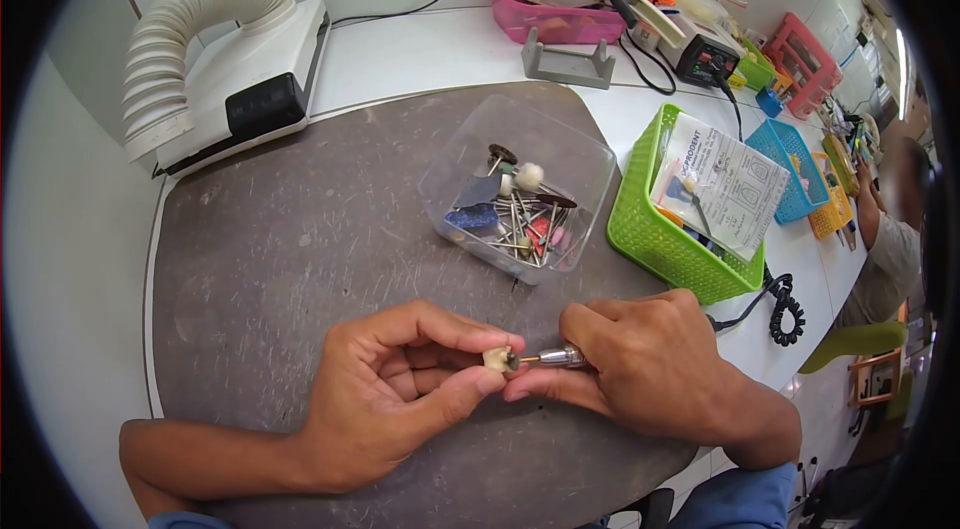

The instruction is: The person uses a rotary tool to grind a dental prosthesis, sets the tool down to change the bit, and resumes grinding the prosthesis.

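Observation:
Between the thumb and fingertips of my left hand (pixel 385 394) is a small cream-coloured piece (pixel 497 359). My right hand (pixel 645 364) is wrapped round a silver rotary handpiece (pixel 562 357), its thumb reaching toward the piece. A thin shank runs from the handpiece to a small dark tip (pixel 513 361), which meets the right side of the piece. Beyond my hands, a clear plastic box (pixel 450 179) holds several burs, polishing wheels and a white felt tip.
A green basket (pixel 640 199) with a printed packet (pixel 722 184) stands right of the box. Behind are a grey stand (pixel 568 64), a pink tray (pixel 530 19) and a control unit (pixel 708 59). A white machine with a hose (pixel 260 79) is back left. Another person (pixel 890 249) sits far right.

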`<state>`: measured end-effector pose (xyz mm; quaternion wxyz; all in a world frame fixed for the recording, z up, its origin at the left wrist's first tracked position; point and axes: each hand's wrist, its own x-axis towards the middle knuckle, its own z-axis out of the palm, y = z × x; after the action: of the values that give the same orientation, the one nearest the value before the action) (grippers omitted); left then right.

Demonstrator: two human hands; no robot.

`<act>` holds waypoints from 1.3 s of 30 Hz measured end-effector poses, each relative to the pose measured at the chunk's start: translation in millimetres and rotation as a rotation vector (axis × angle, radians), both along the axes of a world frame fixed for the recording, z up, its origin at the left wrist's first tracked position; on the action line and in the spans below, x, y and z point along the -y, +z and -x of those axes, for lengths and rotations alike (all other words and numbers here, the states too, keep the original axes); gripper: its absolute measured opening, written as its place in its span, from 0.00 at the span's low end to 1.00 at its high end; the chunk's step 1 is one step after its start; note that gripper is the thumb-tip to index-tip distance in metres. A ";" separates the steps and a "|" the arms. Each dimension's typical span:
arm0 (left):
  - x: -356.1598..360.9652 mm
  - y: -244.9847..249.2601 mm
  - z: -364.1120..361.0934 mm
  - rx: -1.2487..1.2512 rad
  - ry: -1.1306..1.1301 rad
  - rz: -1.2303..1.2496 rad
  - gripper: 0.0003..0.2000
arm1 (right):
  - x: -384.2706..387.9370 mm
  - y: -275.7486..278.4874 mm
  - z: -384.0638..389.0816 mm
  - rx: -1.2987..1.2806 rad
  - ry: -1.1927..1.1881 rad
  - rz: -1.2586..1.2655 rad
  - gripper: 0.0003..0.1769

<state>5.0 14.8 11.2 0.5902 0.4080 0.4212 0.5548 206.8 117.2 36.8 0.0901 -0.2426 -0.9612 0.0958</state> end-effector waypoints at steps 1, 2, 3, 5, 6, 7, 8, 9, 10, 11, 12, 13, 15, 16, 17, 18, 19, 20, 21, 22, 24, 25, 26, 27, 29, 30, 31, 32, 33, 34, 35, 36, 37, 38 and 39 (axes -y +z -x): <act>0.2 -0.3 0.4 -0.001 0.000 0.000 0.09 | 0.8 1.0 0.0 0.040 -0.015 0.006 0.29; 0.2 -0.9 0.8 -0.004 -0.004 -0.005 0.09 | 0.6 0.4 0.1 0.040 -0.015 0.006 0.29; 0.0 -1.4 1.0 -0.006 -0.008 -0.010 0.09 | 0.2 -0.5 0.2 0.025 -0.014 0.002 0.29; -0.5 -1.4 1.7 -0.012 -0.009 -0.006 0.09 | 0.3 -0.3 0.4 0.011 -0.014 -0.001 0.29; -0.8 -1.6 2.1 -0.019 -0.009 -0.003 0.09 | 0.6 0.6 0.6 0.008 -0.027 -0.003 0.30; -1.2 -2.0 1.9 -0.019 -0.008 -0.003 0.09 | 0.7 1.2 0.8 0.004 -0.038 -0.005 0.30; -2.0 -2.5 1.5 -0.018 0.022 0.005 0.09 | -0.5 0.5 1.2 0.003 -0.038 -0.006 0.30; -2.6 -2.3 1.1 -0.017 0.051 0.013 0.08 | -2.7 -1.1 1.8 -0.007 -0.035 -0.008 0.31; -3.0 -0.9 0.6 -0.018 0.050 0.011 0.08 | -4.2 -2.3 2.0 -0.019 -0.034 -0.011 0.34; -3.2 0.9 0.0 -0.008 0.072 0.032 0.08 | -5.1 -2.8 1.8 -0.020 -0.034 -0.014 0.34; -3.9 2.2 -0.1 0.003 0.094 0.050 0.08 | -6.3 -2.9 1.3 0.002 -0.050 -0.010 0.33; -4.9 1.8 0.8 0.004 0.094 0.046 0.08 | -6.9 -2.5 0.8 0.025 -0.065 -0.005 0.33; -7.6 -0.7 4.9 -0.075 0.135 -0.011 0.08 | -7.4 -0.5 0.3 0.024 -0.068 0.000 0.33; -8.7 -0.6 6.6 -0.076 0.138 -0.011 0.08 | -7.4 0.0 0.4 0.021 -0.072 0.010 0.33; -10.2 0.0 8.4 -0.139 0.138 -0.010 0.08 | -6.8 0.0 0.4 0.021 -0.069 0.010 0.33; -11.6 0.5 10.4 -0.202 0.138 -0.008 0.08 | -6.0 0.1 0.1 0.009 -0.084 0.010 0.31; -13.0 -0.5 13.3 -0.203 0.140 -0.009 0.08 | -5.6 0.4 -0.1 -0.003 -0.100 0.008 0.30; -14.4 -2.4 16.9 -0.368 0.102 -0.063 0.08 | -5.4 1.1 -0.3 -0.003 -0.099 0.007 0.30; -15.5 -2.7 20.1 -0.534 0.063 -0.115 0.08 | -5.2 1.9 -0.5 0.010 -0.104 0.015 0.30; -16.2 0.1 23.2 -0.536 0.065 -0.114 0.08 | -4.9 2.5 -0.7 0.022 -0.108 0.024 0.30; -18.1 7.0 27.7 -0.937 0.053 -0.167 0.08 | -5.6 1.8 -0.9 0.045 -0.101 0.030 0.31; -19.9 6.7 28.3 -0.941 0.053 -0.168 0.08 | -6.1 1.7 -0.8 0.071 -0.096 0.036 0.32; -21.3 4.4 28.8 -0.998 0.103 -0.261 0.09 | -6.1 1.9 -0.5 0.069 -0.094 0.037 0.32; -21.7 3.4 29.2 -1.054 0.153 -0.354 0.09 | -5.9 2.4 0.3 0.099 -0.098 0.048 0.32; -20.4 6.9 31.3 -1.083 0.169 -0.323 0.10 | -5.6 3.9 1.3 0.128 -0.097 0.058 0.32; -19.3 7.8 32.8 -1.108 0.182 -0.293 0.10 | -5.3 4.6 1.2 0.137 -0.103 0.076 0.32; -18.9 7.7 36.3 -1.109 0.186 -0.290 0.10 | -5.4 5.3 1.4 0.146 -0.110 0.092 0.32; -18.5 7.3 40.7 -1.177 0.167 -0.301 0.11 | -5.8 6.0 1.9 0.147 -0.106 0.092 0.32; -18.1 6.7 43.0 -1.244 0.146 -0.311 0.12 | -6.2 6.8 2.3 0.164 -0.106 0.101 0.32; -18.1 6.9 42.8 -1.242 0.146 -0.310 0.12 | -6.4 7.4 2.5 0.182 -0.107 0.109 0.32; -18.1 8.0 41.7 -1.230 0.162 -0.290 0.14 | -6.2 8.0 2.7 0.184 -0.107 0.109 0.32; -17.8 9.6 40.3 -1.219 0.178 -0.271 0.15 | -6.1 8.6 3.1 0.192 -0.109 0.109 0.32; -17.3 12.3 37.9 -1.219 0.180 -0.271 0.15 | -6.1 9.1 3.3 0.199 -0.112 0.109 0.32; -16.5 15.5 34.7 -1.200 0.225 -0.273 0.16 | -6.1 9.0 3.3 0.200 -0.111 0.110 0.32; -15.9 17.5 32.1 -1.181 0.270 -0.275 0.17 | -6.4 8.6 3.1 0.201 -0.108 0.108 0.31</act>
<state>-27.1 30.7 28.7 0.1244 0.6614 0.6492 0.3544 203.7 123.6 45.4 -0.0148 -0.3069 -0.9443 0.1179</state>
